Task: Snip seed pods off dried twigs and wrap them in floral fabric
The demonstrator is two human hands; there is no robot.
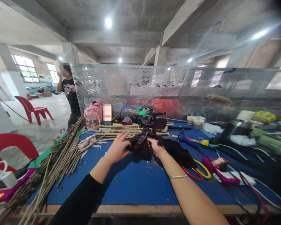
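Note:
A crumpled dark patterned cloth is bunched up over the blue tabletop, in front of me. My right hand is closed on its right side, fingers curled into the folds. At the cloth's left edge is my left hand, with fingers stretched out and apart; whether the thumb touches the fabric, I cannot tell. A plain black cloth lies to the right of my right hand, beside red-handled and yellow-handled tools. Light wooden sticks lie behind the patterned cloth.
Dry twigs cover the table's left side. Cords and a purple power strip lie right. A perforated metal screen stands behind, near a pink jug. A person stands back left, near a red chair.

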